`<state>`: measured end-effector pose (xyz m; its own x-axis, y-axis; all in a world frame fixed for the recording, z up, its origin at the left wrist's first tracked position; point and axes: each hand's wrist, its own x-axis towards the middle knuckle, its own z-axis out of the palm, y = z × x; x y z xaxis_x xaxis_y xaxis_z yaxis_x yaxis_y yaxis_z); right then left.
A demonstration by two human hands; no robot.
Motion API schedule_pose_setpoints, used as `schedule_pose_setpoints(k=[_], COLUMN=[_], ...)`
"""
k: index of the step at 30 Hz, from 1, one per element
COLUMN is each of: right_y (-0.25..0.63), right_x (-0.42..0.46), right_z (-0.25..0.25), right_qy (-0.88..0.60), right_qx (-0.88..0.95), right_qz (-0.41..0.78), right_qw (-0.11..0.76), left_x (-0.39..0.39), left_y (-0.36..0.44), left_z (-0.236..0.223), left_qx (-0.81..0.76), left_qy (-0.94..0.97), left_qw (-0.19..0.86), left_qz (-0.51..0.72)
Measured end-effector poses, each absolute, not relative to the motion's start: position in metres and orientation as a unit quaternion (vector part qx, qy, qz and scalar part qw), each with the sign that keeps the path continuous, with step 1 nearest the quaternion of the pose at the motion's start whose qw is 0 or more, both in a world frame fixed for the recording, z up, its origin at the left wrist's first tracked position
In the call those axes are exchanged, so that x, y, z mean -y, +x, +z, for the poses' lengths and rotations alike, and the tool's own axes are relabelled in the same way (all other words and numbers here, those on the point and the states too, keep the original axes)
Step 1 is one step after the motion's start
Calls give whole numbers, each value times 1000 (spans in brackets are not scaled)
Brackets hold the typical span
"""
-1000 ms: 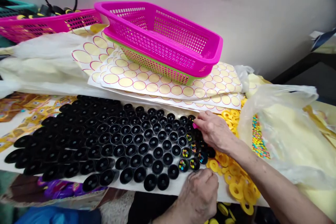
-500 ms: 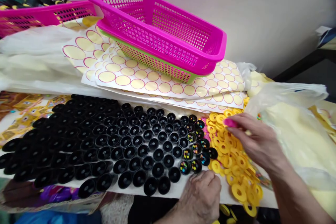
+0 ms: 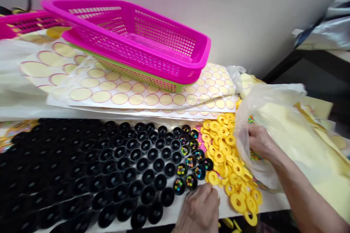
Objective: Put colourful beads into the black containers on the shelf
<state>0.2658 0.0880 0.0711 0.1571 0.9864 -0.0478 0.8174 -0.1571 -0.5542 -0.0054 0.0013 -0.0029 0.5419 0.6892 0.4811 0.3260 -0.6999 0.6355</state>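
In the translucent plastic bag (image 3: pixel 281 93) of small multicoloured beads (image 3: pixel 251 119), my right hand (image 3: pixel 261 141), whose grip I cannot tell, should scoop gently, my left hand (image 3: pixel 200 206) being clenched nearby.

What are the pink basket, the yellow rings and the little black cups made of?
The pink basket looks like smooth, slightly shiny plastic: one bright colour with neat grid holes. The yellow rings look dull and smooth, maybe plastic or foam; I can't tell which. The black cups are probably hard, glossy plastic, because their thin rims catch the light.
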Motion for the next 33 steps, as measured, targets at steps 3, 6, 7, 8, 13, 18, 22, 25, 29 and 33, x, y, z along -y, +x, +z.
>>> schedule_pose_setpoints(k=[3,6,7,8,13,18,22,25,29,33], right_y=[272,274,274,273,244,185,139,117,100,87], right_x=[-75,-63,-60,-57,-46,-62,-104,-130,-143,-146], right_z=[68,69,70,71,94,121,116,103,98,106], right_qy=[-730,-684,-671,-662,-623,-577,-560,-563,-557,-519], right_qx=[467,384,376,372,410,562,710,786,828,852], right_qz=[290,327,331,331,298,322,293,190,62,-13], right_qw=[407,527,547,560,595,497,311,168,18,-72], left_x=[-3,-6,-7,-7,-5,2,5,6,6,5], left_y=[-5,-5,-5,-5,-4,-4,-6,-4,-3,-4], left_z=[-1,-3,-4,-4,-3,0,-5,-9,-12,-11], left_qx=[-306,-295,-290,-287,-295,-304,-304,-309,-304,-300], left_qy=[832,836,838,840,837,842,853,854,856,855], left_qw=[253,238,232,228,230,280,271,268,253,252], left_qz=[388,398,399,400,400,348,327,322,333,338])
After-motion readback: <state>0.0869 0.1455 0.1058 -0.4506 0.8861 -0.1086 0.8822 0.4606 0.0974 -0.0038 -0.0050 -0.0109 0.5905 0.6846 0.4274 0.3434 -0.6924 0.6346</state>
